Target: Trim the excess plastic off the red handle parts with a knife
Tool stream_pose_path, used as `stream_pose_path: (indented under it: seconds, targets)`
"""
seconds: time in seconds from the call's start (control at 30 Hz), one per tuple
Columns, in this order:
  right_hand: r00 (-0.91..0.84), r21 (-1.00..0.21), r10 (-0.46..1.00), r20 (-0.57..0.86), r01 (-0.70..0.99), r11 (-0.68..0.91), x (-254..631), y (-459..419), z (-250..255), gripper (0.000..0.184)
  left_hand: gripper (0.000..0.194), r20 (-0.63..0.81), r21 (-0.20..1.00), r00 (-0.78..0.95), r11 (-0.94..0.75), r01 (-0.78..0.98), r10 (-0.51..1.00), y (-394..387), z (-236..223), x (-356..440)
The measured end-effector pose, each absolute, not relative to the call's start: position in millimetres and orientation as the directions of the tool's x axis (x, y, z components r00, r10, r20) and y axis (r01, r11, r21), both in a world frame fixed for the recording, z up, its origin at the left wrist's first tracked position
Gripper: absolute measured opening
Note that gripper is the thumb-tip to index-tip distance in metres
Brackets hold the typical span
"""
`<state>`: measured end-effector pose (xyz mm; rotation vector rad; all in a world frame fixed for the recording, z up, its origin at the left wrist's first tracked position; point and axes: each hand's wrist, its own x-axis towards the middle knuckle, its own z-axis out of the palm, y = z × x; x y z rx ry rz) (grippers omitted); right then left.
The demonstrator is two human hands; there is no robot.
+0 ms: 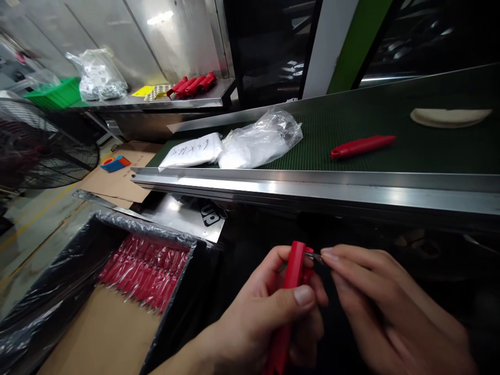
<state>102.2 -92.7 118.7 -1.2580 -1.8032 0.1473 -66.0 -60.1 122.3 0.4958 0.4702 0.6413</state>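
The left hand [269, 312] grasps a red handle [288, 302] low in the view, thumb pressed across its front. The handle's long axis runs nearly upright, from about 6 o'clock up to 12 o'clock, its top end pointing toward the conveyor belt [390, 135]. The right hand [390, 307] comes in from 4 o'clock, its fingertips [332, 256] pinched on a small metal piece [313, 255] touching the handle's top. The belt's steel edge [312, 185] crosses just above the hands, leaving a dark gap between. On the belt lie another red handle [362, 146], long axis 9 to 3 o'clock, and two plastic bags [258, 140]. At 9 o'clock a lined box [58, 291] holds a row of red handles [146, 276], with bare cardboard beside them.
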Motion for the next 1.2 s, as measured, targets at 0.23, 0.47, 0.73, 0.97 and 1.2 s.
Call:
stream_pose_path:
  seconds: [0.23,0.47,0.73,0.97,1.2]
  targets:
    - [-0.102,-0.530,0.787,0.609,0.686,0.498,104.0,-93.8,117.4,0.037,0.024,-0.247,0.542,0.726,0.712,-0.445,0.642,-60.7,121.2,-68.1]
    - [0.150,-0.642,0.817,0.557,0.703,0.308,118.1,-85.5,110.9,0.028,0.032,-0.160,0.515,0.852,0.779,-0.359,0.498,-65.0,123.4,-71.5]
    - [0.009,-0.630,0.820,0.573,0.645,0.433,113.3,-95.9,116.5,0.035,0.033,-0.148,0.353,0.816,0.800,-0.485,0.559,-60.6,110.9,-66.9]
    - [-0.245,-0.422,0.720,0.650,0.671,0.610,125.7,-89.7,117.9,0.041,0.040,-0.343,0.340,0.770,0.835,-0.433,0.539,-64.2,112.9,-71.3]
    - [-0.323,-0.338,0.705,0.632,0.703,0.625,132.9,-85.5,118.3,0.036,0.052,-0.473,0.224,0.786,0.917,-0.329,0.398,-68.8,106.7,-79.9]
